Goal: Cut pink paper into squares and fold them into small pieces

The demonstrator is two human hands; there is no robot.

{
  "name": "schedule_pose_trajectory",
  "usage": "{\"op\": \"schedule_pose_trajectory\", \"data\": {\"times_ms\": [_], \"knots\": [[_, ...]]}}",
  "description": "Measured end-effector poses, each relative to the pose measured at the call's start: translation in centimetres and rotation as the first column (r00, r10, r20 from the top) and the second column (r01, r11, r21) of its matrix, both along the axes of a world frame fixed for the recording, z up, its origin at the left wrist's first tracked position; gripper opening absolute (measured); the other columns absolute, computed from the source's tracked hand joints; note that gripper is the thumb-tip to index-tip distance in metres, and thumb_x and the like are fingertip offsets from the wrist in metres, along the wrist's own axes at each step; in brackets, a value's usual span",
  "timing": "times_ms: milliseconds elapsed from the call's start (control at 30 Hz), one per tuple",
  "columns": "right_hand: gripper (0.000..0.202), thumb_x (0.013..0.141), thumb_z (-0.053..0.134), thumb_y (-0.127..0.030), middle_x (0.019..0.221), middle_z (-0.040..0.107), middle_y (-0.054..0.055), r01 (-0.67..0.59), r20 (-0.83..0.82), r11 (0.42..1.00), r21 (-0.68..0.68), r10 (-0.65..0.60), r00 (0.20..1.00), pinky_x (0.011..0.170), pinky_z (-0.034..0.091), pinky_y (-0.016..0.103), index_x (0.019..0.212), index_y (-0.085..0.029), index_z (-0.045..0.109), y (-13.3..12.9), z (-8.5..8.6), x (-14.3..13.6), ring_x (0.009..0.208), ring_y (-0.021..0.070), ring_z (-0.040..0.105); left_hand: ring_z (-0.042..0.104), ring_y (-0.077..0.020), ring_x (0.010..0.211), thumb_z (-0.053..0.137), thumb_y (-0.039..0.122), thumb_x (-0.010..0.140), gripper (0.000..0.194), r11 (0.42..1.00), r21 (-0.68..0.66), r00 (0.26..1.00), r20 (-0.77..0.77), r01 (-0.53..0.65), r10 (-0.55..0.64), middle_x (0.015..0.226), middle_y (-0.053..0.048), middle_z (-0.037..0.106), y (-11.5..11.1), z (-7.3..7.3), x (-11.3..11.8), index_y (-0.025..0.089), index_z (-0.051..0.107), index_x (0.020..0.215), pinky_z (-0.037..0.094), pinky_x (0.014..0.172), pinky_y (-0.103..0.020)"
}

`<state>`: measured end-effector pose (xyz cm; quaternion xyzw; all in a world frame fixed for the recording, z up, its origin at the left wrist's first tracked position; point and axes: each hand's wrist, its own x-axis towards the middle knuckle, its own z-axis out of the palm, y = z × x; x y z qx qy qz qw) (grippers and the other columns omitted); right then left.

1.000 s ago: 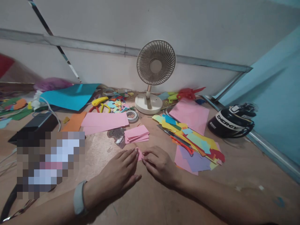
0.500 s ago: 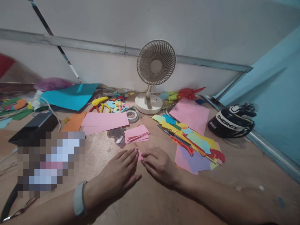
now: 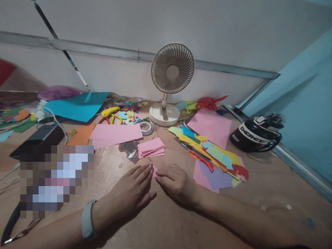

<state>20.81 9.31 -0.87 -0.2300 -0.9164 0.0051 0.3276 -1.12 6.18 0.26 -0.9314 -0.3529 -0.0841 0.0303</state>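
One flat left hand [image 3: 133, 186]: near side of the pink card stack [image 3: 151, 147], to its left; fingers straight and laid together, thumb spread apart, tips over a small pink piece [image 3: 155, 171]. Presumably flat so as to steady the paper.
Right hand [image 3: 177, 185]: near side of the stack, to its right; fingers curled, tips drawn together at the piece's right edge. Cannot tell whether they pinch or only press; bunched tips seem suited to so little paper.
Pink piece: just nearer than the stack, between both sets of fingertips, partly covered.
Paper heap [image 3: 220, 157]: right of the stack, mixed colours, loosely overlapping; likely pushed aside to free the working spot.
Pink card stack: cards askew, perhaps put down unsquared, within easy reach.
Bottle [image 3: 252, 135]: well right of the stack, probably placed away from the paper.
Tape roll [image 3: 146, 128]: beyond the stack, slightly left, lying flat, so unlikely to roll.
Fan [image 3: 172, 71]: farthest beyond the stack, facing the hands, likely for cooling.
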Motion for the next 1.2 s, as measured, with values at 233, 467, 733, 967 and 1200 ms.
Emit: {"op": "schedule_pose_trajectory", "data": {"times_ms": [233,467,733,967,1200], "knots": [[0.021,0.097,0.048,-0.009,0.087,0.073,0.010,-0.014,0.021,1.000,0.009,0.014,1.000,0.071,0.053,0.034,0.094,-0.014,0.068,-0.1,-0.1,0.2,0.081,0.0210,0.065,0.056,-0.0369,0.125,0.045,0.048,0.100,0.055,1.000,-0.004,1.000,-0.001,-0.004,0.004,0.138,-0.024,0.056,0.0,0.1,0.0,0.004,0.061,0.128,0.044,0.107,-0.049],[0.018,0.097,0.049,-0.009,0.085,0.072,0.009,-0.018,0.019,0.999,0.049,0.017,1.000,0.069,0.053,0.032,0.092,-0.013,0.067,0.3,-0.1,0.0,0.078,0.0195,0.065,0.053,-0.0348,0.130,0.037,0.038,0.105,0.048,0.997,0.072,0.999,0.041,-0.027,0.024,0.141,-0.021,0.055,0.4,-1.5,-0.1,0.005,0.055,0.136,0.042,0.108,-0.048],[0.017,0.097,0.050,-0.007,0.093,0.074,0.013,-0.057,0.001,0.994,0.089,0.057,0.998,0.076,0.056,0.033,0.097,-0.009,0.066,1.0,-0.5,0.2,0.087,0.0220,0.068,0.051,-0.0342,0.132,0.038,0.036,0.104,0.049,0.997,0.071,1.000,0.006,-0.022,0.022,0.144,-0.020,0.053,0.9,-1.1,-0.2,0.004,0.054,0.137,0.041,0.109,-0.048],[0.020,0.097,0.047,-0.005,0.091,0.074,0.012,-0.080,0.016,0.990,0.115,0.079,0.997,0.074,0.056,0.032,0.094,-0.010,0.066,1.1,-0.4,0.2,0.084,0.0208,0.068,0.051,-0.0348,0.132,0.040,0.035,0.103,0.050,0.999,0.052,1.000,0.021,-0.004,0.003,0.143,-0.022,0.053,1.0,-0.9,-0.4,0.003,0.052,0.139,0.041,0.109,-0.049],[0.021,0.098,0.046,-0.006,0.092,0.074,0.012,-0.084,0.019,0.991,0.105,0.082,0.996,0.075,0.058,0.033,0.095,-0.011,0.066,1.1,-0.5,0.1,0.087,0.0209,0.068,0.051,-0.0353,0.131,0.040,0.034,0.103,0.048,0.999,0.032,1.000,0.030,-0.004,0.003,0.142,-0.022,0.054,0.9,-0.7,-0.3,0.003,0.053,0.137,0.041,0.109,-0.049]]}}
